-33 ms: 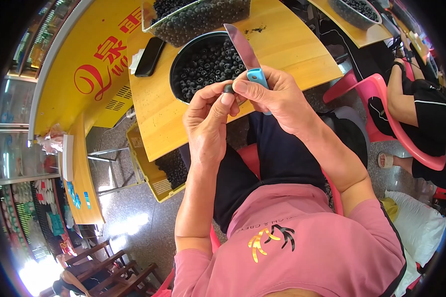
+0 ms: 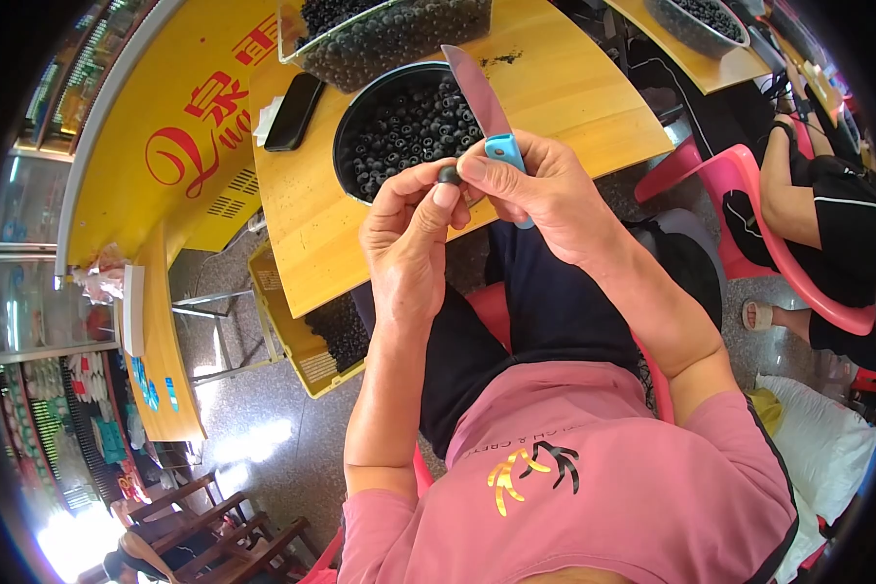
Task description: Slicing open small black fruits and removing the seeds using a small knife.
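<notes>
**Small dark fruit pinched between two hands, knife raised**

The small dark fruit (image 2: 449,174) sits at the fingertips of both hands, held up in front of the person's chest and just above the near edge of the wooden table (image 2: 574,97). Right behind it on that table stands a round black basin (image 2: 352,125) heaped with many more of the same dark round pieces, too many to count. Beyond the basin lies a clear tray (image 2: 302,39) filled with similar fruit, and a second such container (image 2: 696,29) rests on another table to the right. One black phone (image 2: 294,110) lies flat on the table, left of the basin. Under the table edge stands a yellow crate (image 2: 292,336) holding more dark fruit. Nothing blocks the view of the fruit itself.

The left hand (image 2: 409,243) is curled, thumb and forefinger closed on the fruit. The right hand (image 2: 545,200) is wrapped around the blue handle of one knife (image 2: 485,107), its thumb pressed to the fruit; the grey blade points up and away over the basin.

To the right, another person (image 2: 827,209) sits in a pink plastic chair (image 2: 779,258), well apart from the hands.
</notes>
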Tool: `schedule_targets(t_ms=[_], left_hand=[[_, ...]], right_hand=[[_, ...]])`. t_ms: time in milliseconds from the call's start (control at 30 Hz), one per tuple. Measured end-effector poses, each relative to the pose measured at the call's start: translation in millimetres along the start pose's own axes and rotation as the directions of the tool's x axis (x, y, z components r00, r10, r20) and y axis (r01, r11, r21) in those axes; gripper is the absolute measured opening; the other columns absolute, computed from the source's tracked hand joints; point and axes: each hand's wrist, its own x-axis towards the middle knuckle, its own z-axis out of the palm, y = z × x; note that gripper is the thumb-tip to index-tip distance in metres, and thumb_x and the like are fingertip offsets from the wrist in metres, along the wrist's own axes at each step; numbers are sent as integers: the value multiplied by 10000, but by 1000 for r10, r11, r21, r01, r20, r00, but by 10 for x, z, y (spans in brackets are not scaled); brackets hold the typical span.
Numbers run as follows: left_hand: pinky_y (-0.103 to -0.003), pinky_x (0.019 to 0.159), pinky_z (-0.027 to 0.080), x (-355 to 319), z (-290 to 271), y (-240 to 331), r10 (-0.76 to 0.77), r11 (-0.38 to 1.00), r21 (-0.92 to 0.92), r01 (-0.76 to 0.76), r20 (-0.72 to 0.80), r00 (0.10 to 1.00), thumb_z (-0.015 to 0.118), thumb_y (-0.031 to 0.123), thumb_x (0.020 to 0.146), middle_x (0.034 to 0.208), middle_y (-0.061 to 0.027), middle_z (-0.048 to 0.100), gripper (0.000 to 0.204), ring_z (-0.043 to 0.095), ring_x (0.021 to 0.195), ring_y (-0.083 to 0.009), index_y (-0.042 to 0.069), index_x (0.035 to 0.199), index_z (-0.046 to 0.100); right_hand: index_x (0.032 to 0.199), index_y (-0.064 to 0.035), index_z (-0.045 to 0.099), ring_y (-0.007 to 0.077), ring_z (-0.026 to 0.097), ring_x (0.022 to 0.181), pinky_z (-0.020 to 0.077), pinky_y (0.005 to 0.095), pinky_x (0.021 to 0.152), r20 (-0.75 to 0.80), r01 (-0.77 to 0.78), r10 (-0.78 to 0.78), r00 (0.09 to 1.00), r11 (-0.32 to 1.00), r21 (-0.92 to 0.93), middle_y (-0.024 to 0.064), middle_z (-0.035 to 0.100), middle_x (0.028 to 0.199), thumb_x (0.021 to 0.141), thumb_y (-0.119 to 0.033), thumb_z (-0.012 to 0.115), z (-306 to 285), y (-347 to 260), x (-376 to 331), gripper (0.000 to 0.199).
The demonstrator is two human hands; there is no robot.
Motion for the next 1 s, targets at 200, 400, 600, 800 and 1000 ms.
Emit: schedule_targets(t_ms=[200,400,600,800,1000], left_hand=[[-253,720,485,-12,13,-29,35,998,51,-34,-22,999,655,47,901,942,-72,649,194,569,779,-126,0,1087,628],[-250,727,480,-3,13,-45,74,991,116,-71,-26,997,647,41,906,955,-61,640,187,560,788,-111,-2,1087,625],[-242,724,468,9,4,-68,77,990,119,-72,-36,996,648,52,910,952,-58,631,189,556,784,-107,-7,1087,616],[-239,702,446,31,-30,-91,75,997,21,-75,-33,997,626,79,932,920,-51,610,217,540,770,-107,0,1129,577],[-249,714,447,28,24,-76,80,995,59,-79,-12,997,584,94,956,939,-48,593,211,526,772,-121,-5,1141,581]], right_hand=[[938,-44,672,2,427,572,300,168,487,0,-32,32,999,999,44,-35,615,755,927,-236,659,23,-22,-12,193],[946,-42,677,-5,424,586,294,164,495,10,71,-71,997,994,-80,-32,630,781,920,-252,668,9,-12,2,211],[968,-14,662,50,563,688,406,198,558,4,70,-70,998,991,-113,2,646,824,936,-229,645,-45,47,17,218],[1024,-11,646,185,635,728,493,301,609,143,443,-533,834,494,-748,74,633,836,909,-161,647,-94,54,-33,190],[1074,-58,646,279,626,710,499,348,592,292,481,-579,762,203,-853,105,621,830,838,-117,683,-137,74,-16,246]])
